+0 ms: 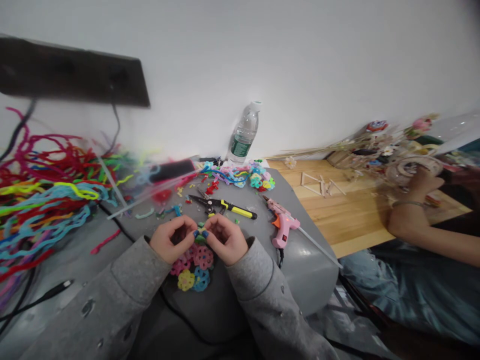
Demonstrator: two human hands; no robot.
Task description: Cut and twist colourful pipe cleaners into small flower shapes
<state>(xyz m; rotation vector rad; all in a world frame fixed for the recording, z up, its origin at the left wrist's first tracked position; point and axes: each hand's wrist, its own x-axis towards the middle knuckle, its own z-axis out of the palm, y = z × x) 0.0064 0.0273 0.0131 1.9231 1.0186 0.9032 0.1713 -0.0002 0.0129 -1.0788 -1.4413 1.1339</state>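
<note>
My left hand (173, 240) and my right hand (227, 241) meet above the grey table, each with thumb and forefinger pinched on a small green and yellow pipe-cleaner piece (201, 231). Fingertips cover much of it, so its full shape is hidden. Just below, partly behind the hands, lie several pipe-cleaner flowers, among them a pink flower (203, 257), a yellow flower (186, 280) and a blue flower (201, 279). Beyond the fingers rest pliers with yellow and black handles (238, 209). To the right of my right hand, a pink glue gun (284, 222) lies on its side.
A heap of coloured pipe cleaners (48, 200) spreads over the left side. A water bottle (245, 132) stands by the wall, near finished flowers (260, 178). Cables cross the grey table (307, 270). At right, a co-worker's arm (416, 220) reaches over a wooden table (318, 220).
</note>
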